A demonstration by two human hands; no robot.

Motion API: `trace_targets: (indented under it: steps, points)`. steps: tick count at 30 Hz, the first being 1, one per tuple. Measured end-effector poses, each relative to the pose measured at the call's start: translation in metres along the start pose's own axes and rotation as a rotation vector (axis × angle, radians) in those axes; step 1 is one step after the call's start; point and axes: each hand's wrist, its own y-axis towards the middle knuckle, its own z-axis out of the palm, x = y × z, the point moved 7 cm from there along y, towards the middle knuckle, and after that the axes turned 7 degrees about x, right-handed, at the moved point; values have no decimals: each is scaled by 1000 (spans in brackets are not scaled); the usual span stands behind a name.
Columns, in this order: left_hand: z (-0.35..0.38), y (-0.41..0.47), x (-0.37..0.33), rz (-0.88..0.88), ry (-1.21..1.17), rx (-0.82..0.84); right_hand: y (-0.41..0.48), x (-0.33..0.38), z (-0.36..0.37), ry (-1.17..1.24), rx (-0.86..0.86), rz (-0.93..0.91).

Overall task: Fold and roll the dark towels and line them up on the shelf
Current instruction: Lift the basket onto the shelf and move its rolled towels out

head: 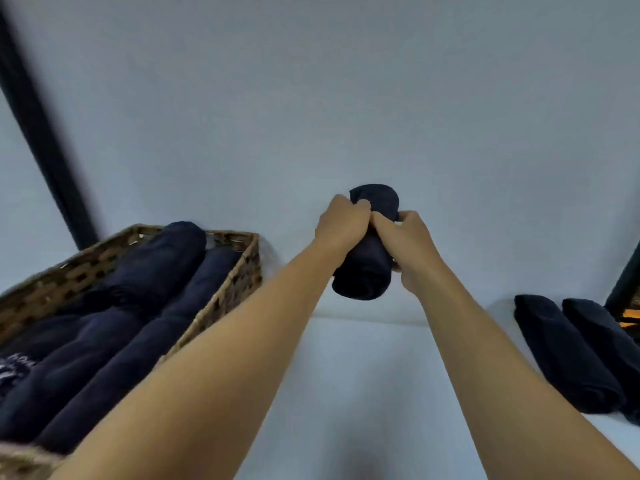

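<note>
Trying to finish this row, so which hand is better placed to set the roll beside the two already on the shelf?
Probably the right hand: it grips the rolled towel on the side nearer the two towels lying at right; the left hand is toward the basket.

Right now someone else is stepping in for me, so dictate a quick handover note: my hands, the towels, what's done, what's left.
Hands: the left hand and the right hand both grip one rolled towel, held in the air above the shelf.
Done: two rolled towels lie side by side at the shelf's right end.
Left: probably set the held roll down beside them. Then see to the dark towels in the wicker basket on the left.
</note>
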Motion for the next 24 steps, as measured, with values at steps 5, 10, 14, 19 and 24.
trace_targets:
  steps: [5, 10, 14, 19, 24]
  points:
    - [-149, -12, -10, 9, 90, -212, 4, 54, 125, 60, 242, -97]
    - [-230, -22, 44, -105, 127, -283, 10, 49, 220, -157, 389, -92]
    - [-242, -23, 94, -128, 155, -287, 13, 21, 251, -437, 397, -43]
    - [-224, -10, 120, -69, 383, -172, 17, 8, 265, -875, 379, -71]
    - [-220, -6, 118, -14, 771, -226, 18, 4, 281, -1051, 388, -36]
